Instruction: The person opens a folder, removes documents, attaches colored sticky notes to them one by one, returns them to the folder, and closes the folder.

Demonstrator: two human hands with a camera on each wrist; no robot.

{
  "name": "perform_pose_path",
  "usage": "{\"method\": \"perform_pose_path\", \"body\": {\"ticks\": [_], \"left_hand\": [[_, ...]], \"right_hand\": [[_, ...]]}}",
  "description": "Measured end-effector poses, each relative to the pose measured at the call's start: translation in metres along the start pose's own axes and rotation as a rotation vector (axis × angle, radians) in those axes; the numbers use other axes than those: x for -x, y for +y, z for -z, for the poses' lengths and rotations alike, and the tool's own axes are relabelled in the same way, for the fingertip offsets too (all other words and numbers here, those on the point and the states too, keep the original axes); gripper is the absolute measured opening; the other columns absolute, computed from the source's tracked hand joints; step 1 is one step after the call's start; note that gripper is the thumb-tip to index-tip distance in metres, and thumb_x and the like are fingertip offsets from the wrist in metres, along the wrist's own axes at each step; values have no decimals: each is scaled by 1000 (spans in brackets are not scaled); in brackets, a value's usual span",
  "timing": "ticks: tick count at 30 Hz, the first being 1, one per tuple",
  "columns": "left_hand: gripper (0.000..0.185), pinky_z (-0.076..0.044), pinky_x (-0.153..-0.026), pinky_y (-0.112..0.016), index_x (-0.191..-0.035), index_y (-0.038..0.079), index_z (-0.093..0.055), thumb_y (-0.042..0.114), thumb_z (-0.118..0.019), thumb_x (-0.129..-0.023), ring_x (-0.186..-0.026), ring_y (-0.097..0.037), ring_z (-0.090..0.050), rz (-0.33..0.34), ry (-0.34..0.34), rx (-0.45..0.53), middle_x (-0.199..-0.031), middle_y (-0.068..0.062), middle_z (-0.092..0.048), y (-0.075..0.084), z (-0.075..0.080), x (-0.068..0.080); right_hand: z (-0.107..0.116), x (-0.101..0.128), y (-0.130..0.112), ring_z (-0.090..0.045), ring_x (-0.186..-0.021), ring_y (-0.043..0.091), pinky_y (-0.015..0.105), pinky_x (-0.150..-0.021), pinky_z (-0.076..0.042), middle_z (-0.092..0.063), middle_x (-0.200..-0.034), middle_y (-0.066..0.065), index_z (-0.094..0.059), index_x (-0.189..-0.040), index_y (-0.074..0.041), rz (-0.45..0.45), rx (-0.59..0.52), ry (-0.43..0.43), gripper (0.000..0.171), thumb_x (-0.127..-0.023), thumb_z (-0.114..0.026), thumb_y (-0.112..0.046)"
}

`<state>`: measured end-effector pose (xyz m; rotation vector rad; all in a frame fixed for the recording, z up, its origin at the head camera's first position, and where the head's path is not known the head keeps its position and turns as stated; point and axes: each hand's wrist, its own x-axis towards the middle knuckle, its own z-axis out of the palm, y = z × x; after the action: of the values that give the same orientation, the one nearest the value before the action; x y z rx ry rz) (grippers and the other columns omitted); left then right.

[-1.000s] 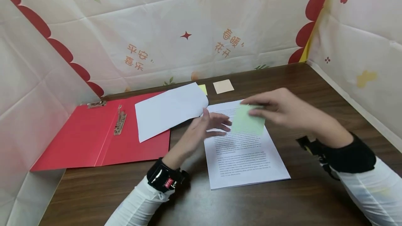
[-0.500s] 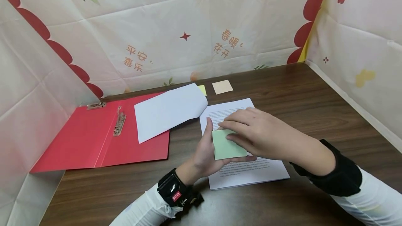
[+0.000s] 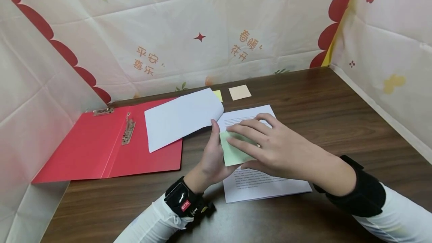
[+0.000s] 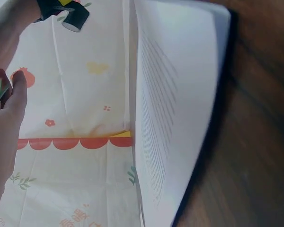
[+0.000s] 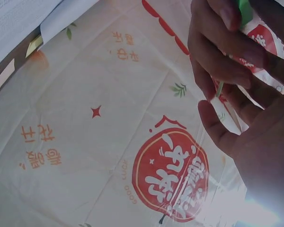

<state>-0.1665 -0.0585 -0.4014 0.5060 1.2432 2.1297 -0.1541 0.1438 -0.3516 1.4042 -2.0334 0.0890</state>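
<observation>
In the head view, a pale green sticky note pad (image 3: 233,156) is held by my left hand (image 3: 206,164), its thumb along the pad's left edge and its other fingers mostly hidden behind. My right hand (image 3: 273,143) lies over the pad with spread fingers across its face; the thumb is by the lower edge. Under both hands is a stack of printed sheets (image 3: 266,186). A page (image 3: 182,119) from it is turned over to the left, its blank side up. Only a sliver of the green pad (image 5: 245,12) shows among the fingers in the right wrist view.
A red lever-clip folder (image 3: 84,141) lies spread on the left, partly under the turned page, with metal clips (image 3: 129,130) inside. At the back are a cream sticky note (image 3: 240,92) and a yellow one (image 3: 218,95). Printed cloth walls (image 3: 168,29) enclose the wooden table (image 3: 320,104).
The right hand brought the green pad down and left to the left hand, which took hold of it. Since then both hands moved slightly up and left, and the right fingers spread over it.
</observation>
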Motion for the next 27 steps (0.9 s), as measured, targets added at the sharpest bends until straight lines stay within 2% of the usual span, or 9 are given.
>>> {"method": "perform_pose_path", "body": {"ticks": [4,7,9,11,13,16,20,23,27], "left_hand": [[95,-58,-99,-27,-149,20,-39,88,-3,-93,-118,-6,-65,-54,-38,-25,-131,8,-59,0,3,-2],[83,-60,-96,-28,-150,24,-37,87,-39,-95,-116,-7,-66,-106,-104,-45,-133,6,-59,-1,8,-4],[79,-61,-93,-27,-149,22,-38,70,-69,-93,-112,-8,-68,-133,-125,-88,-130,4,-62,-3,11,-5],[73,-61,-90,-25,-146,21,-42,40,-86,-91,-107,-9,-69,-150,-108,-150,-125,2,-65,-5,14,-6],[61,-61,-87,-25,-138,18,-48,13,-85,-89,-103,-11,-70,-161,-39,-228,-119,1,-68,-7,14,-7],[42,-60,-85,-26,-126,9,-56,-6,-72,-90,-100,-11,-68,-176,98,-351,-114,1,-68,-9,14,-9],[32,-57,-80,-23,-121,-1,-57,-6,-71,-92,-93,-9,-67,-258,215,-500,-114,-8,-67,-6,14,-9],[31,-56,-77,-21,-121,2,-58,-4,-71,-93,-90,-6,-66,-346,235,-626,-117,-16,-67,-4,15,-8],[30,-54,-75,-19,-119,4,-62,-8,-70,-92,-92,-5,-63,-445,264,-760,-120,-20,-69,-4,16,-8]], "right_hand": [[5,2,5,-70,-122,29,51,-93,-58,-71,-139,11,-70,-131,-8,-5,-57,27,57,-81,-93,-24],[7,3,9,-75,-112,28,49,-91,-59,-77,-127,10,-73,-119,-5,-21,-87,59,41,-81,-89,-10],[8,4,10,-78,-101,25,48,-89,-61,-79,-114,7,-72,-113,-4,-42,-104,72,34,-83,-86,-6],[9,5,11,-78,-93,22,47,-87,-63,-80,-103,5,-70,-113,-3,-64,-127,78,32,-84,-84,-4],[8,5,11,-79,-88,18,43,-84,-65,-80,-95,2,-68,-112,-3,-70,-143,84,25,-90,-80,-5],[7,5,10,-80,-84,16,40,-79,-66,-82,-91,3,-67,-111,-2,-40,-136,92,12,-101,-68,-10],[6,5,10,-83,-89,20,40,-79,-67,-84,-100,8,-69,-112,-1,11,-96,95,26,-111,-50,-17],[6,4,11,-83,-94,25,42,-80,-66,-83,-110,11,-71,-115,0,37,-72,87,24,-110,-53,-14],[7,4,9,-82,-96,29,42,-79,-66,-83,-110,14,-72,-117,2,68,-54,77,22,-109,-55,-10]]}}
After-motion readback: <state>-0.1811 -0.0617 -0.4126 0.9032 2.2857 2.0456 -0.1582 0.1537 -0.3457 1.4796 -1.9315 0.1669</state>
